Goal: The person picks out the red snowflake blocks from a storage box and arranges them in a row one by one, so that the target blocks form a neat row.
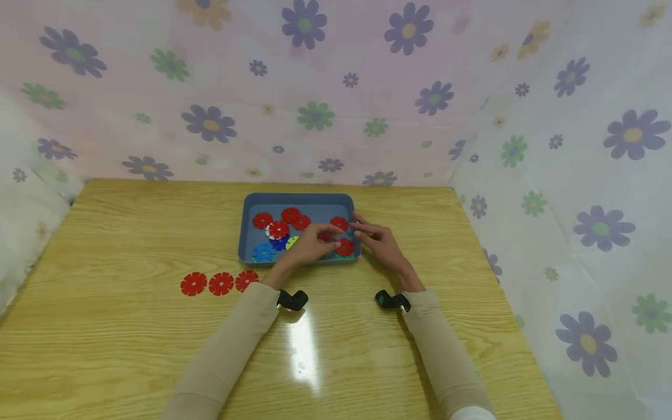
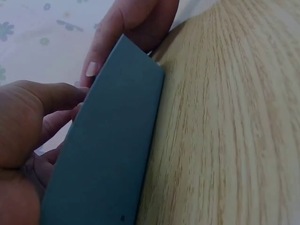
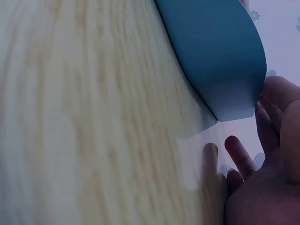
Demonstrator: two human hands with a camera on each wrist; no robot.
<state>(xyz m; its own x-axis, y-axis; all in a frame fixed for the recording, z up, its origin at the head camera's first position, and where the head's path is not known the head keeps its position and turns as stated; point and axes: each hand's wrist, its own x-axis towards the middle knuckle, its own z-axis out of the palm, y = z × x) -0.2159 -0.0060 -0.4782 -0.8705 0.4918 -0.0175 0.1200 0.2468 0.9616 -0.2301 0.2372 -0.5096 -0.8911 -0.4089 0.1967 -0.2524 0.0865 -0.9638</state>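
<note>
A blue-grey tray (image 1: 299, 199) holds several red notched discs (image 1: 262, 220), plus blue, white, yellow and green ones. My left hand (image 1: 311, 245) is over the tray's right half, its fingers bent above red discs; whether it pinches one cannot be told. At the tray's right edge is my right hand (image 1: 385, 248), fingers loosely extended, with nothing seen in them. In the left wrist view the tray wall (image 2: 112, 122) hides the left fingertips. In the right wrist view the right hand (image 3: 267, 164) is beside the tray's corner (image 3: 234, 93).
Three red discs (image 1: 221, 284) lie in a row on the wooden table (image 1: 131, 350), left of the left forearm and in front of the tray. Flower-patterned cloth (image 1: 315, 146) stands behind the table and along its sides.
</note>
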